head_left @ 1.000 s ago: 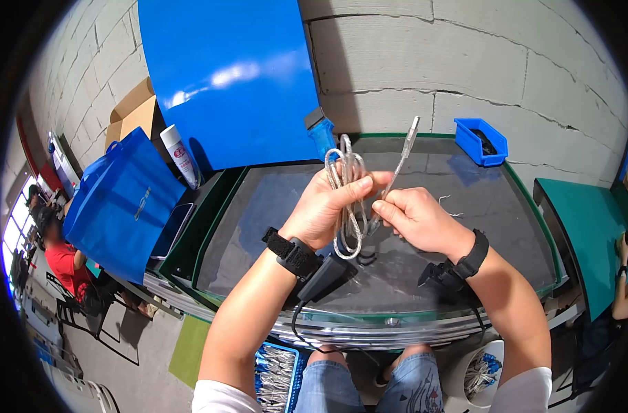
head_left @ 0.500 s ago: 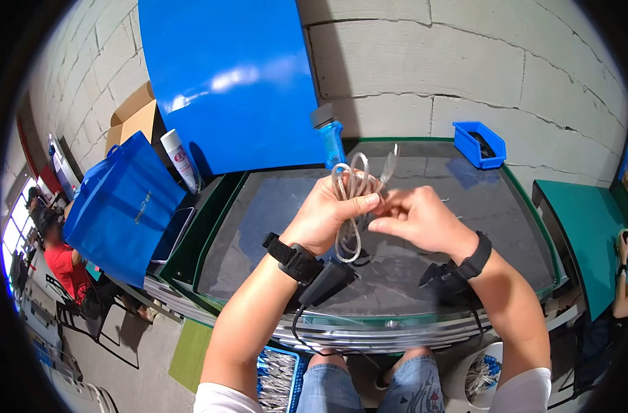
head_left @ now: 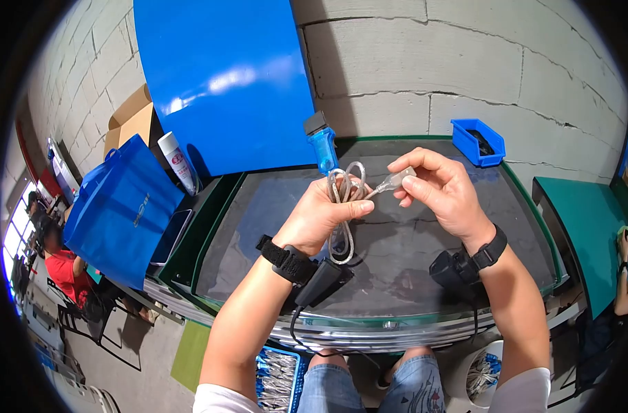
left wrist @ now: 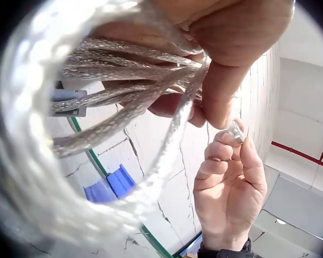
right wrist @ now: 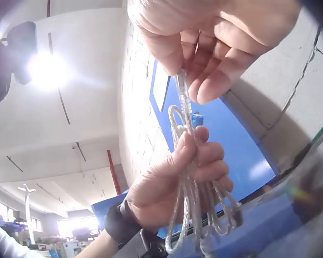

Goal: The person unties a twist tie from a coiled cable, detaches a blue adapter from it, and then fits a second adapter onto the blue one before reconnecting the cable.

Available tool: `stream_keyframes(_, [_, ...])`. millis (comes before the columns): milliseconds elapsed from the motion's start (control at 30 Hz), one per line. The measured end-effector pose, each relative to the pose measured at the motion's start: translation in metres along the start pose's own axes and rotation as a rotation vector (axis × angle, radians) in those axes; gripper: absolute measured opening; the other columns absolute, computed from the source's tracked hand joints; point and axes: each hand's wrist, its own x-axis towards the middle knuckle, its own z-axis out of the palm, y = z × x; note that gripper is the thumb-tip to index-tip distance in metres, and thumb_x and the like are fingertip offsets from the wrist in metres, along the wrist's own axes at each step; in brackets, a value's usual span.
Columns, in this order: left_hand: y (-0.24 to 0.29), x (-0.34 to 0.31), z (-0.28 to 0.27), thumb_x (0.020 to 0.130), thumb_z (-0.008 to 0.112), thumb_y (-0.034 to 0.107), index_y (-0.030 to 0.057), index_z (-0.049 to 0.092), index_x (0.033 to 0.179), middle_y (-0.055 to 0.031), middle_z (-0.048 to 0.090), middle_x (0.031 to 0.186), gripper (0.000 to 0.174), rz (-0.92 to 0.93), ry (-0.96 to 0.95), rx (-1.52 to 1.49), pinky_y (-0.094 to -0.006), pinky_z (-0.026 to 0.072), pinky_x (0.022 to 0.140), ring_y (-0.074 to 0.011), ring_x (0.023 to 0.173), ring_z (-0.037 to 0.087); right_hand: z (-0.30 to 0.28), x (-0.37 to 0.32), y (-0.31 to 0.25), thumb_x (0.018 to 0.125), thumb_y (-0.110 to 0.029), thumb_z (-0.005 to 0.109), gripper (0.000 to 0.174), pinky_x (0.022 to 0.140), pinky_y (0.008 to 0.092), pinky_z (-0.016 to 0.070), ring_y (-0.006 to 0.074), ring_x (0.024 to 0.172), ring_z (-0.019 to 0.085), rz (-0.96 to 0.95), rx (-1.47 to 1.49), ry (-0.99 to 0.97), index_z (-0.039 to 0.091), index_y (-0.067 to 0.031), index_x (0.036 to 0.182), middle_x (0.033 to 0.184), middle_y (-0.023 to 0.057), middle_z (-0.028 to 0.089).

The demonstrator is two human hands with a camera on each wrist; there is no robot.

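My left hand (head_left: 314,217) grips a coiled silvery braided USB cable (left wrist: 105,129), its thumb across the bundle and loops sticking out above and below the fist. From the top of the bundle a translucent blue connector (head_left: 323,148) with a dark end points up and away. Just right of that fist, my right hand (head_left: 453,196) pinches the cable's clear USB plug (head_left: 395,179) between thumb and fingers. The plug tilts up to the right, joined to the bundle by a short length of cable. In the right wrist view, the plug (right wrist: 181,86) stands above the loops.
Beneath the hands lies a dark worktop (head_left: 410,275) with a green rim. A small blue bin (head_left: 479,146) stands at the back right. To the left are a blue bag (head_left: 124,206) and a spray can (head_left: 180,162). Below, a blue basket (head_left: 302,372) and a white bucket (head_left: 501,354) hold cables.
My right hand has moved from low on the plug's cable beside the left fist, up and to the right, and pinches the plug. The plug, upright before, leans right. The left hand keeps its grip.
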Motion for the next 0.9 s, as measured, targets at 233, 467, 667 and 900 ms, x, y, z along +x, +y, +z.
stream_keyframes(233, [0.0048,-0.0017,0.0046,0.072,0.073,0.003,0.0050,0.060,0.086,0.0021,0.058,0.079,0.019,0.043,0.036,0.006,-0.0238,0.0422,0.067,-0.0081,0.072,0.053,-0.0022,-0.0002,0.0023,0.084,0.003,0.056,0.021,0.072,0.0221,0.0503,0.0104,0.081,0.058,-0.061,0.130,-0.117,0.063,0.0003,0.103,0.096,0.0042,0.054])
stream_keyframes(467, [0.0016,-0.0001,0.0014,0.072,0.071,-0.001,0.0046,0.060,0.082,0.0001,0.059,0.082,0.016,0.033,0.026,-0.036,-0.0261,0.0436,0.073,-0.0098,0.077,0.055,0.0024,-0.0021,-0.0010,0.079,0.007,0.061,0.027,0.073,0.0211,0.0490,0.0092,0.085,0.055,-0.050,0.096,-0.156,0.066,-0.0029,0.103,0.093,0.0026,0.054])
stream_keyframes(667, [0.0032,-0.0008,0.0031,0.074,0.070,0.000,0.0049,0.059,0.086,0.0014,0.058,0.084,0.016,0.007,-0.022,-0.044,-0.0255,0.0438,0.074,-0.0089,0.077,0.054,0.0027,-0.0021,-0.0009,0.076,0.006,0.066,0.028,0.072,0.0218,0.0454,0.0091,0.082,0.053,-0.111,0.013,-0.172,0.067,-0.0042,0.102,0.090,0.0013,0.055])
stream_keyframes(900, [-0.0018,0.0004,0.0027,0.076,0.069,0.002,0.0050,0.057,0.092,0.0026,0.058,0.085,0.020,-0.021,-0.098,-0.062,-0.0225,0.0438,0.073,-0.0066,0.078,0.054,0.0020,-0.0010,0.0022,0.069,0.005,0.072,0.030,0.066,0.0213,0.0426,0.0085,0.076,0.051,-0.113,0.031,-0.133,0.069,-0.0055,0.096,0.087,0.0008,0.054])
